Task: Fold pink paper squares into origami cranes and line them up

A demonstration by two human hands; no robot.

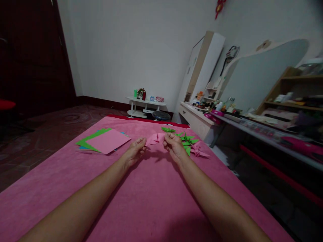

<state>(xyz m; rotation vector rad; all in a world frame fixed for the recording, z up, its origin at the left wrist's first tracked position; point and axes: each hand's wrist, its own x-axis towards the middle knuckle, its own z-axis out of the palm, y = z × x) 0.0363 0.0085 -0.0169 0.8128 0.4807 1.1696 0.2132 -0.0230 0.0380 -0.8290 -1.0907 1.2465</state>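
Between my hands a pink folded paper figure (pixel 156 138), shaped like an origami crane, is held a little above the pink cloth. My left hand (pixel 136 150) pinches its left tip between thumb and fingers. The opposite tip is pinched by my right hand (pixel 173 145). Just right of that hand lie several green folded paper figures (pixel 186 138) and a pink one (pixel 198 149), partly hidden by the hand. To the left of my left hand sits a loose stack of square sheets, a pink sheet (pixel 108 141) on top of a green sheet (pixel 87 141), with blue edges showing underneath.
The pink cloth (pixel 141 201) covers the surface under my arms. Beyond its far edge are a low white table (pixel 146 101) with small items and a dark round stool (pixel 160 116). A dressing table (pixel 196 116) with a mirror (pixel 264 74) and a cluttered shelf stand at the right.
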